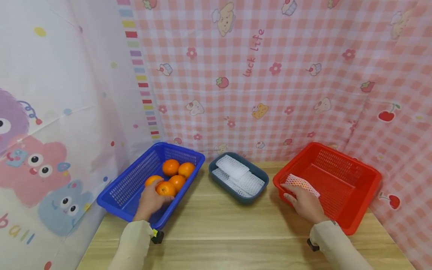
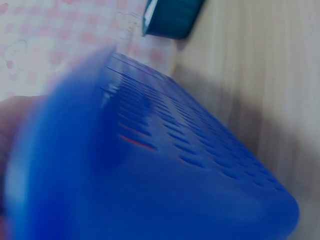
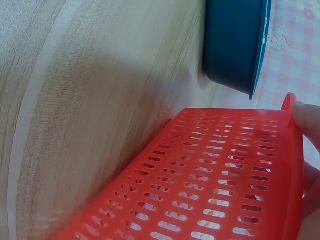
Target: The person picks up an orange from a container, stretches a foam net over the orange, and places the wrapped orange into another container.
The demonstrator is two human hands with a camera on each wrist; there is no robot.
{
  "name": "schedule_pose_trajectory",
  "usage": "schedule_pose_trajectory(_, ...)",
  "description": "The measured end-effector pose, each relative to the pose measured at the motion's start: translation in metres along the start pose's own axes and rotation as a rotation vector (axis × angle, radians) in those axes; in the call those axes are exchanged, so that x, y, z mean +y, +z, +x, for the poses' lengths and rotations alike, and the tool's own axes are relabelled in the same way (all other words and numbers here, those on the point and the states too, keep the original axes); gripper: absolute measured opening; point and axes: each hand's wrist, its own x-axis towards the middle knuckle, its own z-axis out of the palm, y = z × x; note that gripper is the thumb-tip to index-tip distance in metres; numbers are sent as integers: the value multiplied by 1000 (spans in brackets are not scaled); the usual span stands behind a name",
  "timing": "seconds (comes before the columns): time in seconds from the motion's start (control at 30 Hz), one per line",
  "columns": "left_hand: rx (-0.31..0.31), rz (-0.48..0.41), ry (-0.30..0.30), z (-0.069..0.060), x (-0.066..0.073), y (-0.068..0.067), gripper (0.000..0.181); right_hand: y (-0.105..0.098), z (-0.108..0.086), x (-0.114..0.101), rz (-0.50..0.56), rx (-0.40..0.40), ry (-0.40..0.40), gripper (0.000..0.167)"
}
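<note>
Orange point(image 1: 166, 188): at the near side of the group in the blue basket point(image 1: 129, 182), under the left hand.
Left hand point(image 1: 150, 200): grasping that orange, thumb on the near side, fingers reaching over the far side.
Weight and skin: probably firm, fairly heavy for its size, and a little slick; round enough to roll out of a fingertip pinch, so a full cupped hold round its widest part seems best.
Other oranges point(image 1: 171, 167): four more close about it; they would likely roll when nudged, so a lift straight up looks safer than a drag.
White nets point(image 1: 233, 168): lying in the dark tray point(image 1: 248, 200) between the baskets; likely feather-light, soft and springy, best pinched at one end and easily snagged.
Right hand point(image 1: 305, 204): at the near left corner of the red basket point(image 1: 347, 180), thumb by the rim; whether it grips anything, I cannot tell.
Netting in red basket point(image 1: 302, 182): just beyond the right fingers; its contents, if any, are hidden. It should squash easily, so gentle pressure suits it.
</note>
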Motion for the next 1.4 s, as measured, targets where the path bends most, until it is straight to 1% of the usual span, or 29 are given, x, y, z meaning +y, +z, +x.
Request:
schedule_pose_trajectory(0.1,42,-50,21,1,8,-3,79,-1,-1,1,-2,12,-9,44)
schedule_pose_trajectory(0.27,77,-124,28,2,21,-5,77,1,0,2,0,23,-16,43)
schedule_pose_trajectory(0.4,64,-166,31,-1,30,-3,78,4,1,3,1,27,-25,43)
schedule_pose_trajectory(0.53,27,-198,72,-2,39,1,80,3,1,4,5,31,-28,43)
schedule_pose_trajectory(0.73,-2,-201,124,-1,51,11,80,2,0,3,-1,35,-22,44)
schedule_pose_trajectory(0.87,-9,-199,165,-2,58,19,78,2,0,2,3,35,-25,43)
schedule_pose_trajectory(1.03,-16,-177,187,-2,67,27,76,2,0,1,2,27,-9,45)
schedule_pose_trajectory(1.13,-6,-160,218,-2,71,33,75,2,1,1,2,24,-5,45)
schedule_pose_trajectory(1.27,-18,-156,240,-2,76,43,73,2,1,0,3,20,0,44)
schedule_pose_trajectory(1.33,-37,-159,239,-2,79,49,73,2,0,0,6,21,5,45)
schedule_pose_trajectory(1.4,-44,-155,255,-2,80,56,72,2,-1,1,6,24,8,45)
